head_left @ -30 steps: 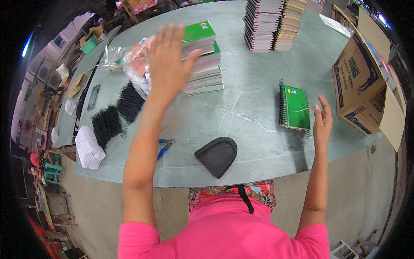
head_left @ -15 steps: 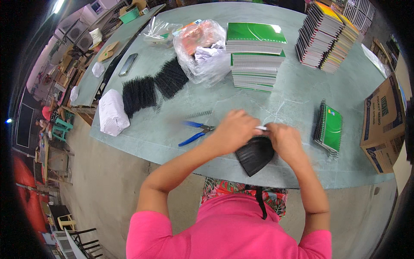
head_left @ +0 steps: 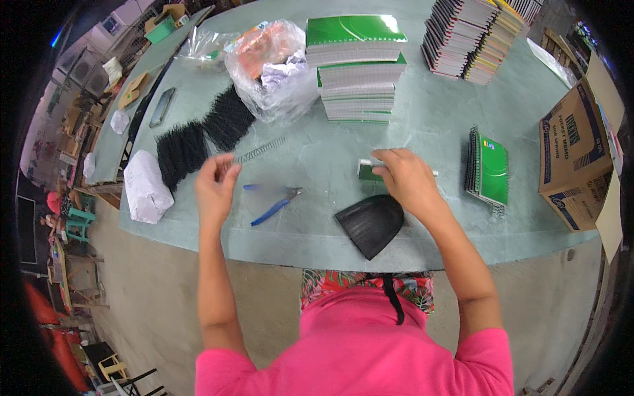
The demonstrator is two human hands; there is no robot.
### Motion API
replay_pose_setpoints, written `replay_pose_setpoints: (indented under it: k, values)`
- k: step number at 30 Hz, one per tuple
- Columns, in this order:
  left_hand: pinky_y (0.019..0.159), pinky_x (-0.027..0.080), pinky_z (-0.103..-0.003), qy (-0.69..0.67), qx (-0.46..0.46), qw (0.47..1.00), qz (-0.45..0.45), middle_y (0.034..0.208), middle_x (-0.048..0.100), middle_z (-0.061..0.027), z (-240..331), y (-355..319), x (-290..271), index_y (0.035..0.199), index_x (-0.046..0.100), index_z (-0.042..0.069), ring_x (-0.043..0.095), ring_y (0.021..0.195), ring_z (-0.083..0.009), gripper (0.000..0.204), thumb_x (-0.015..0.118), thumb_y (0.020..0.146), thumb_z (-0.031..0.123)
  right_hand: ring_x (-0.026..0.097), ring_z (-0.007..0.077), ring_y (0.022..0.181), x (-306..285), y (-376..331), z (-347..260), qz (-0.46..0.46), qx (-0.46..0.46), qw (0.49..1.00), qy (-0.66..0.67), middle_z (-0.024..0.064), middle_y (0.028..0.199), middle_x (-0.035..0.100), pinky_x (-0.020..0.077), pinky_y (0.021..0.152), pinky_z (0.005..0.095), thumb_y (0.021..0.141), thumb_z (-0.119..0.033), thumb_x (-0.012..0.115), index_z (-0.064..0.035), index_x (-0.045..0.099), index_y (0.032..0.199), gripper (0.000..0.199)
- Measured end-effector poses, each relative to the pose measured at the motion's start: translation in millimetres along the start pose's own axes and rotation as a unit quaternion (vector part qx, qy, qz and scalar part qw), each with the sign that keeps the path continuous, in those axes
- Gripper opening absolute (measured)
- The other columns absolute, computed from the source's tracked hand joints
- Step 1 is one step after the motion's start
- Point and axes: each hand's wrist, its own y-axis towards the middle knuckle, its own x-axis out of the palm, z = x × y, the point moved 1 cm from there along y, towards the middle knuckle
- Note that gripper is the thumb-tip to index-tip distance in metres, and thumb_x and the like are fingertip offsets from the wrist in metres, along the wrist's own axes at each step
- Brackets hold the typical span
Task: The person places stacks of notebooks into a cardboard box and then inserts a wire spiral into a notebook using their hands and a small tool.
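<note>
My left hand (head_left: 216, 188) is closed in a pinch at one end of a thin dark spiral binding coil (head_left: 261, 150), which slants up to the right. On the right, my right hand (head_left: 408, 179) grips a small memo pad (head_left: 365, 171) with a green cover and white edge, mostly hidden under the fingers. Just below that hand lies a black ridged block (head_left: 371, 228) with a rounded end. Cutting pliers with blue handles (head_left: 272, 208) rest on the table between my hands.
Bunched black coils (head_left: 181, 153), a white wrapped bundle (head_left: 146, 188) and a plastic bag (head_left: 274, 72) lie left. Stacked green pads (head_left: 356, 82) stand at the back, bound notebooks (head_left: 462, 39) behind right. A green spiral notebook (head_left: 492, 170) lies near a cardboard box (head_left: 574, 158).
My hands have come apart: the left moved left to the coil and took its end, while the right keeps the pad. The coil is now lifted and tilted. The view has shifted slightly.
</note>
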Motion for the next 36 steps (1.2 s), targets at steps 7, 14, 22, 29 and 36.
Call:
replay_pose_setpoints:
  k: [7, 14, 22, 29, 36]
  values:
    - [0.068, 0.049, -0.029, -0.126, -0.148, 0.926, -0.324, 0.083, 0.063, -0.0101, 64.9, -6.5, 77.6, 0.127, 0.046, 0.005, 0.061, 0.069, -0.0155, 0.041, 0.053, 0.087, 0.011, 0.061, 0.0301, 0.076, 16.7, 5.3, -6.3, -0.009, 0.007, 1.0, -0.007, 0.0113, 0.079, 0.064, 0.0459, 0.067, 0.0411, 0.078, -0.015, 0.062, -0.006, 0.062, 0.091, 0.015]
    - [0.058, 0.046, -0.028, -0.126, 0.028, 0.947, -0.294, 0.077, 0.063, -0.0105, 67.8, -29.6, 116.8, 0.117, 0.055, 0.002, 0.057, 0.061, -0.0158, 0.035, 0.061, 0.085, 0.017, 0.06, 0.0283, 0.072, 23.6, 1.8, -0.9, -0.011, 0.021, 0.999, -0.043, 0.009, 0.074, 0.064, 0.0435, 0.063, 0.0403, 0.078, -0.02, 0.064, -0.0088, 0.063, 0.089, 0.016]
    - [0.058, 0.045, -0.029, -0.109, 0.151, 0.968, -0.17, 0.076, 0.064, -0.0112, 81.6, -28.0, 124.8, 0.088, 0.064, 0.0, 0.058, 0.063, -0.0174, 0.018, 0.06, 0.086, 0.017, 0.06, 0.0267, 0.07, 18.8, 2.1, -6.3, 0.0, 0.009, 0.999, -0.038, 0.0076, 0.071, 0.063, 0.0432, 0.062, 0.04, 0.074, -0.018, 0.066, -0.0088, 0.063, 0.081, 0.012]
    - [0.05, 0.042, -0.031, -0.2, -0.111, 0.924, -0.307, 0.054, 0.052, -0.0064, 75.9, -23.6, 131.6, 0.084, 0.059, 0.0, 0.051, 0.049, -0.0185, 0.038, 0.047, 0.094, 0.034, 0.061, 0.0256, 0.07, 17.2, -0.7, -10.6, 0.009, -0.005, 0.999, -0.03, 0.006, 0.071, 0.062, 0.0439, 0.062, 0.0396, 0.072, -0.015, 0.066, -0.0092, 0.062, 0.077, 0.009]
    - [0.057, 0.043, -0.032, -0.105, 0.164, 0.961, -0.195, 0.056, 0.048, -0.0055, 80.4, -9.4, 129.4, 0.089, 0.057, 0.001, 0.05, 0.054, -0.0212, 0.031, 0.054, 0.09, 0.032, 0.061, 0.0264, 0.073, 15.4, -0.9, -3.6, -0.027, -0.011, 0.997, -0.072, 0.0068, 0.076, 0.064, 0.0442, 0.066, 0.0396, 0.076, -0.021, 0.064, -0.012, 0.066, 0.086, 0.013]
